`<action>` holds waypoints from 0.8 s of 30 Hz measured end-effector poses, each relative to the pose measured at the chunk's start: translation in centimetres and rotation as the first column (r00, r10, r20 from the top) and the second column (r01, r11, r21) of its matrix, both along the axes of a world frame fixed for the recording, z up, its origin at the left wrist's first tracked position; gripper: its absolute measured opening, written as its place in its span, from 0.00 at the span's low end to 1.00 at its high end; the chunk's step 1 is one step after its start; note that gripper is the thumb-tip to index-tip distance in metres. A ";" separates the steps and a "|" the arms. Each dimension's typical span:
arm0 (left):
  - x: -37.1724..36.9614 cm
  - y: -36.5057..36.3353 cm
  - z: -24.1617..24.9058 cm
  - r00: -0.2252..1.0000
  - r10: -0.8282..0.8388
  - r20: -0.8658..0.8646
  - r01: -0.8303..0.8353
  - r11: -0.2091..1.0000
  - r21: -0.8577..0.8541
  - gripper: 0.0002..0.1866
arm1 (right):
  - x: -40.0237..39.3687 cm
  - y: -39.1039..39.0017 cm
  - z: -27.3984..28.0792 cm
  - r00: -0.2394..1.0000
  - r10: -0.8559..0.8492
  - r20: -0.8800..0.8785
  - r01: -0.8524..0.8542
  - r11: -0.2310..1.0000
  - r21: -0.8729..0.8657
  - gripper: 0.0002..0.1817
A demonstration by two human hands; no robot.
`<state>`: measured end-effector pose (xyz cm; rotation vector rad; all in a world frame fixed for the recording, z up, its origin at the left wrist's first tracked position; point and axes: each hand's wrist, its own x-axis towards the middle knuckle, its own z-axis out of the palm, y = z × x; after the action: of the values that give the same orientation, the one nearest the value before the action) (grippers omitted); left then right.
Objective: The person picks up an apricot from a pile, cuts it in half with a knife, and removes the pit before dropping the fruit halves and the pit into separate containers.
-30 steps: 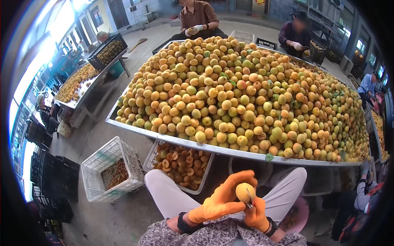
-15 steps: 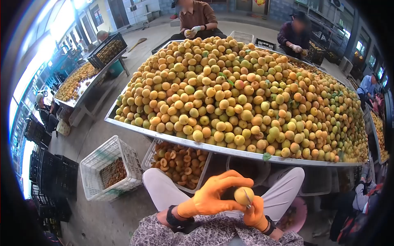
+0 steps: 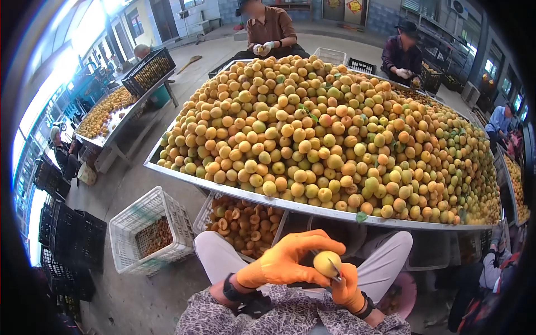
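Note:
My left hand (image 3: 290, 260), in an orange glove, grips a yellow apricot (image 3: 324, 263) between thumb and fingers above my lap. In my right hand (image 3: 347, 289), also gloved in orange, is a small knife (image 3: 336, 271) whose blade lies against the fruit's right side. How deep the blade goes is not clear. Beyond my hands rises a large heap of apricots (image 3: 312, 139) on a metal-edged table (image 3: 251, 195). Below its front edge, a crate of halved apricots (image 3: 245, 223) stands by my knee.
A white crate (image 3: 181, 234) with dark reddish contents stands on the floor at left, near stacked black crates (image 3: 72, 237). A pink basin (image 3: 407, 293) sits by my right leg. Two co-workers (image 3: 271, 28) (image 3: 402, 53) sit across the table, holding fruit.
The apricot and both hands have shifted slightly left and up. The knife blade now shows more across the fruit's right side. The view has tilted a little.

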<state>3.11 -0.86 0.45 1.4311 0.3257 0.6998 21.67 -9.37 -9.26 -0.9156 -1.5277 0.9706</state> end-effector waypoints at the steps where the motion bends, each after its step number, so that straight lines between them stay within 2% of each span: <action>1: 0.4 -1.1 0.1 0.985 -0.022 0.172 0.095 0.900 -0.425 0.32 | -0.1 0.0 0.0 0.999 -0.026 -0.037 0.028 0.999 0.047 0.30; 2: 0.6 -1.1 -1.2 0.986 -0.058 0.154 0.111 0.923 -0.368 0.32 | 0.1 0.2 0.0 0.999 -0.027 -0.034 0.029 0.998 0.055 0.30; 4: 0.5 -1.9 -1.0 0.992 0.018 0.128 0.041 0.894 -0.446 0.33 | 0.5 0.5 0.0 1.000 -0.021 -0.008 0.022 0.998 0.064 0.29; 6: 0.1 -1.6 -0.5 0.991 0.093 0.096 -0.059 0.949 -0.310 0.33 | 1.1 0.5 0.8 1.000 0.010 0.024 -0.010 1.000 0.022 0.29; 7: -0.4 -0.7 -0.2 0.994 0.101 -0.038 -0.100 0.994 0.036 0.31 | 1.3 0.5 1.3 0.998 0.032 0.052 -0.031 0.999 -0.017 0.29; 8: -0.7 0.0 0.4 0.994 0.108 -0.036 -0.107 0.994 0.037 0.31 | 1.6 0.6 1.7 0.998 0.039 0.054 -0.038 0.999 -0.016 0.29; 9: -1.0 0.4 1.0 0.961 0.177 -0.211 -0.105 0.944 0.312 0.31 | 1.9 0.6 2.0 0.994 0.053 0.100 -0.046 0.996 -0.074 0.29; 10: -1.3 0.8 1.6 0.891 0.282 -0.355 -0.040 0.829 0.558 0.30 | 2.0 0.5 2.1 0.987 0.067 0.145 -0.048 0.990 -0.133 0.29; 12: -1.3 1.2 1.6 0.879 0.276 -0.390 -0.008 0.824 0.566 0.30 | 1.6 0.4 1.6 0.993 0.060 0.106 -0.044 0.989 -0.141 0.28; 13: -0.9 1.2 0.8 0.951 0.156 -0.267 -0.059 0.938 0.340 0.30 | 1.2 0.4 1.4 0.997 0.049 0.064 -0.040 0.989 -0.144 0.28; 14: -0.6 0.9 0.3 0.992 0.071 -0.108 -0.061 0.994 0.089 0.31 | 1.0 0.3 1.3 0.997 0.048 0.062 -0.039 0.990 -0.136 0.28; 15: -0.2 -0.2 0.7 0.993 0.031 0.110 0.012 0.929 -0.371 0.31 | 0.7 0.1 1.1 0.999 0.006 0.051 -0.003 0.998 -0.063 0.27; 16: 0.0 -0.7 -0.3 0.988 -0.002 0.156 0.077 0.875 -0.478 0.31 | 0.4 0.1 0.9 0.999 -0.037 0.037 0.037 0.999 0.008 0.27; 18: 0.5 -1.8 -0.8 0.980 0.027 0.196 0.089 0.823 -0.562 0.31 | 0.3 0.3 0.8 0.997 -0.072 0.041 0.070 0.997 0.041 0.26; 20: 0.2 -2.2 -0.1 0.980 0.068 0.189 0.055 0.816 -0.576 0.31 | 0.5 0.4 0.7 0.995 -0.085 0.056 0.082 0.995 0.050 0.26; 22: -0.4 -2.3 0.9 0.993 0.121 -0.004 -0.109 0.882 -0.459 0.31 | 0.8 0.5 1.2 0.994 -0.062 0.090 0.060 0.998 0.026 0.26; 24: -0.8 -1.9 0.9 0.986 0.165 0.007 -0.149 0.907 -0.395 0.29 | 1.2 0.5 1.6 0.992 -0.037 0.117 0.037 0.999 0.003 0.25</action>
<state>2.30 -2.79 1.32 1.0130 0.5238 0.7447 22.86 -8.89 -7.68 -1.0123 -1.6036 0.9029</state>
